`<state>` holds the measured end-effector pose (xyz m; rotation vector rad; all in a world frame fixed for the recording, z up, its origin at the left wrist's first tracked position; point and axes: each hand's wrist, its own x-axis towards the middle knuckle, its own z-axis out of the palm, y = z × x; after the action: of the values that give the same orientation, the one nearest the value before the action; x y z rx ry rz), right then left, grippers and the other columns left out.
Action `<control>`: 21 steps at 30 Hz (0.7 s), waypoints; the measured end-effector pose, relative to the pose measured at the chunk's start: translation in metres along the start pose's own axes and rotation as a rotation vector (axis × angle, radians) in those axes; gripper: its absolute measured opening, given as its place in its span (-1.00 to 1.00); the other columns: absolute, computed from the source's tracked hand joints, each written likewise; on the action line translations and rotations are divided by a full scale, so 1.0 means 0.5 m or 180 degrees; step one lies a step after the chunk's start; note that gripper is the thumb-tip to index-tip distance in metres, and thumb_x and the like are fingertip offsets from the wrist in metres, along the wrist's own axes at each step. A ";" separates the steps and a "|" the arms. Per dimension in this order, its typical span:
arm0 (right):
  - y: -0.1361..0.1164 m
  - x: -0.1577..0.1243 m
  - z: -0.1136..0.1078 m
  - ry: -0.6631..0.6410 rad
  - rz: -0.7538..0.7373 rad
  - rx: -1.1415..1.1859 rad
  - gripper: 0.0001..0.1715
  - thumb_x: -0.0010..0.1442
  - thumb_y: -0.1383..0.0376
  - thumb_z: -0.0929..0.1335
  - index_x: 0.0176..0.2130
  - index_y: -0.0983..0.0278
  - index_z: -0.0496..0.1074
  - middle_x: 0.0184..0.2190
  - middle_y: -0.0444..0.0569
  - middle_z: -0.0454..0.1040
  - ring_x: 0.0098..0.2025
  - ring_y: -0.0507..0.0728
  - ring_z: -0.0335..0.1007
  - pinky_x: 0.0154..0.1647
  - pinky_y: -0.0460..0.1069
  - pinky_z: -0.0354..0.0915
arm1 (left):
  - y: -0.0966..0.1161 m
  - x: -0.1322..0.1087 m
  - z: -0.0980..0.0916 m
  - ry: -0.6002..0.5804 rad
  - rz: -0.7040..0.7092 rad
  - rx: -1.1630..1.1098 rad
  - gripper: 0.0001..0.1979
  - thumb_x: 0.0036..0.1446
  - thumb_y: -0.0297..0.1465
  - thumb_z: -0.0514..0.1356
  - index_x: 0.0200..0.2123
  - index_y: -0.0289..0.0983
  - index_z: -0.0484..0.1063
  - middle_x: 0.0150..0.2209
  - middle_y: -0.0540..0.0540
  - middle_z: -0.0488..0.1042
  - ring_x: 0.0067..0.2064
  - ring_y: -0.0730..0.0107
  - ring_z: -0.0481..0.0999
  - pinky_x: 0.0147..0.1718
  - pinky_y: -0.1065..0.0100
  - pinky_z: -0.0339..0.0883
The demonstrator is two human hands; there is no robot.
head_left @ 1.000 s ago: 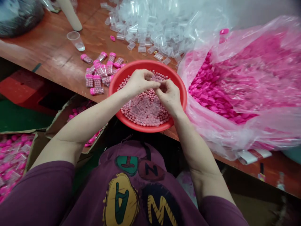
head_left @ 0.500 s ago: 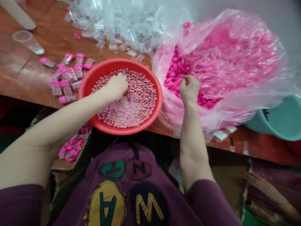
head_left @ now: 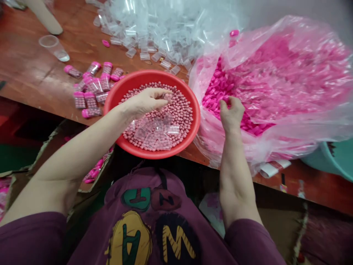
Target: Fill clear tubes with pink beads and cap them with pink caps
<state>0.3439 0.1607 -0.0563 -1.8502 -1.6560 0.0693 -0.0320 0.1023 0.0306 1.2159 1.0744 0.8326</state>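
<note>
Over the red basin (head_left: 195, 121) of small pink balls (head_left: 180, 114), my left hand (head_left: 147, 102) is closed on a small clear container (head_left: 167, 97) with pink balls in it, held between thumb and fingers. Several more clear containers (head_left: 154, 132) lie on the balls near the basin's front. To the right, my right hand (head_left: 232, 113) pinches a pink cap (head_left: 226, 98), mostly hidden by the fingers. It hovers at the mouth of a clear plastic bag (head_left: 204, 71) full of pink caps (head_left: 216, 90).
Filled pink-capped containers (head_left: 95, 85) lie left of the basin. Behind it is a heap of clear containers (head_left: 154, 33). A plastic cup (head_left: 53, 46) lies tipped at far left, near another person's arm (head_left: 48, 18). A turquoise tub (head_left: 328, 158) stands at right.
My left hand has lifted out of the balls, and a container with balls now shows in its fingers. My right hand stays by the bag, now with a cap visible. The view has shifted.
</note>
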 end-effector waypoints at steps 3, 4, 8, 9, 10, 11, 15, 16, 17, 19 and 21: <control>-0.074 -0.004 0.008 0.0077 -0.0446 0.1498 -0.51 0.41 0.04 0.42 0.23 0.16 0.51 -0.05 0.06 0.64 -0.12 0.25 0.63 0.05 0.29 0.63 | 0.002 -0.044 0.008 -0.0014 -0.0330 -0.0909 -0.64 0.26 -0.58 0.34 0.12 -0.34 0.59 -0.15 -0.09 0.63 -0.11 0.40 0.66 -0.15 0.34 0.46; -0.113 -0.011 0.013 -0.0024 -0.0539 0.1919 -0.43 0.42 -0.03 0.44 0.30 0.08 0.44 -0.05 0.02 0.65 -0.17 0.22 0.62 -0.03 0.26 0.64 | -0.002 -0.051 0.011 0.0019 -0.0342 -0.1149 -0.61 0.26 -0.61 0.32 0.15 -0.34 0.55 -0.16 -0.08 0.61 -0.13 0.41 0.66 -0.18 0.35 0.46; -0.287 -0.049 0.031 -0.0706 -0.0736 0.2585 -0.53 0.46 -0.15 0.49 0.18 -0.01 0.45 -0.10 -0.04 0.66 -0.12 0.17 0.63 -0.03 0.16 0.66 | -0.025 -0.053 0.006 0.0100 -0.0192 -0.1621 -0.52 0.14 -0.72 0.28 0.10 -0.30 0.45 -0.19 -0.04 0.62 -0.16 0.39 0.70 -0.26 0.37 0.45; -0.324 -0.057 0.035 -0.0855 -0.0798 0.2643 -0.55 0.46 -0.16 0.50 0.12 0.02 0.48 -0.09 -0.05 0.66 -0.08 0.17 0.65 0.00 0.15 0.67 | -0.029 -0.053 0.001 0.0081 -0.0154 -0.1671 -0.53 0.11 -0.73 0.28 0.07 -0.29 0.43 -0.17 -0.07 0.64 -0.15 0.37 0.71 -0.26 0.37 0.45; -0.354 -0.063 0.038 -0.0963 -0.0849 0.2701 -0.55 0.44 -0.16 0.52 0.06 0.05 0.50 -0.09 -0.06 0.66 -0.06 0.16 0.66 0.01 0.14 0.68 | -0.030 -0.053 -0.004 0.0051 -0.0127 -0.1716 -0.55 0.10 -0.73 0.28 0.03 -0.29 0.43 -0.14 -0.09 0.67 -0.14 0.36 0.72 -0.25 0.37 0.47; -0.378 -0.068 0.042 -0.1046 -0.0877 0.2758 -0.54 0.41 -0.17 0.54 0.03 0.07 0.52 -0.10 -0.07 0.65 -0.06 0.15 0.67 0.01 0.12 0.68 | -0.030 -0.055 -0.010 0.0019 -0.0106 -0.1768 -0.59 0.11 -0.72 0.28 0.00 -0.30 0.44 -0.11 -0.12 0.68 -0.14 0.36 0.72 -0.22 0.36 0.49; -0.410 -0.072 0.058 -0.1213 -0.0776 0.2962 -0.50 0.37 -0.21 0.56 -0.01 0.09 0.60 -0.28 -0.14 0.60 -0.28 0.09 0.59 -0.18 0.07 0.66 | -0.019 -0.079 -0.024 -0.0011 -0.0035 -0.2105 -0.67 0.18 -0.68 0.29 -0.01 -0.32 0.53 -0.09 -0.14 0.71 -0.12 0.35 0.74 -0.08 0.29 0.59; -0.408 -0.072 0.062 -0.1239 -0.0772 0.2981 -0.47 0.37 -0.24 0.55 0.00 0.08 0.62 -0.32 -0.15 0.58 -0.34 0.08 0.55 -0.24 0.07 0.64 | -0.016 -0.083 -0.025 0.0012 -0.0044 -0.2194 -0.69 0.21 -0.66 0.29 0.00 -0.32 0.55 -0.11 -0.13 0.72 -0.12 0.34 0.74 -0.06 0.28 0.60; -0.406 -0.073 0.068 -0.1236 -0.0799 0.2977 -0.43 0.37 -0.28 0.53 0.03 0.07 0.63 -0.33 -0.15 0.58 -0.37 0.08 0.52 -0.29 0.07 0.62 | -0.015 -0.085 -0.025 0.0045 -0.0074 -0.2263 -0.72 0.25 -0.63 0.29 0.01 -0.32 0.57 -0.13 -0.13 0.72 -0.12 0.32 0.75 -0.07 0.28 0.60; -0.401 -0.075 0.081 -0.1160 -0.0899 0.2885 -0.37 0.38 -0.35 0.49 0.10 0.03 0.63 -0.29 -0.12 0.62 -0.37 0.10 0.54 -0.33 0.08 0.61 | -0.017 -0.078 -0.025 0.0160 -0.0168 -0.2343 -0.80 0.34 -0.53 0.30 0.01 -0.30 0.59 -0.16 -0.14 0.74 -0.14 0.32 0.76 -0.13 0.30 0.58; -0.397 -0.078 0.097 -0.1043 -0.0974 0.2759 -0.35 0.42 -0.37 0.44 0.15 0.01 0.63 -0.24 -0.10 0.65 -0.32 0.13 0.59 -0.29 0.09 0.63 | -0.021 -0.059 -0.024 0.0326 -0.0257 -0.2404 -0.84 0.39 -0.43 0.32 0.00 -0.28 0.61 -0.18 -0.11 0.75 -0.20 0.36 0.74 -0.17 0.34 0.55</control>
<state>0.1412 0.1446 -0.0121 -0.9531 -1.7073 0.8516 -0.0531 0.0763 0.0257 0.4952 0.7648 1.1102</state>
